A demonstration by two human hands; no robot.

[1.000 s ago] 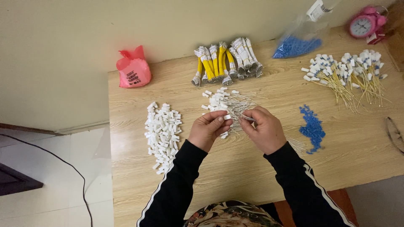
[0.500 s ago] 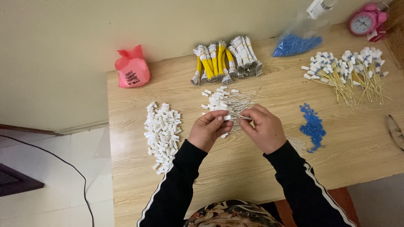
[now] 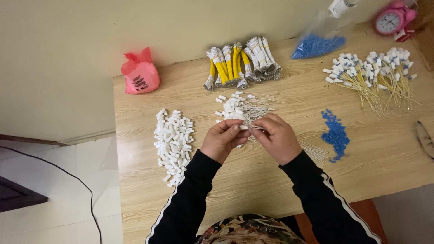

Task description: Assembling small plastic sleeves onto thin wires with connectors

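Barely shifted since half a second back: left hand (image 3: 223, 141) and right hand (image 3: 276, 138) still pressed together over the wooden table (image 3: 271, 190), same spot, same pinch.

Left fingers pinched on a small white connector housing (image 3: 244, 127), right fingers clenched around a thin wire (image 3: 256, 128), tips meeting at the middle, apparently to line wire up with housing. Held close above the heap of finished white-ended wires (image 3: 242, 108), so a short drop away. Loose white housings (image 3: 173, 139) piled just beside the left hand, handy for picking. Scattered blue pieces (image 3: 335, 134) off to the right, yellow and white bundles (image 3: 239, 63) farther back, blue-tipped yellow wires (image 3: 370, 74) well apart, pink bag (image 3: 140, 74) at the corner.
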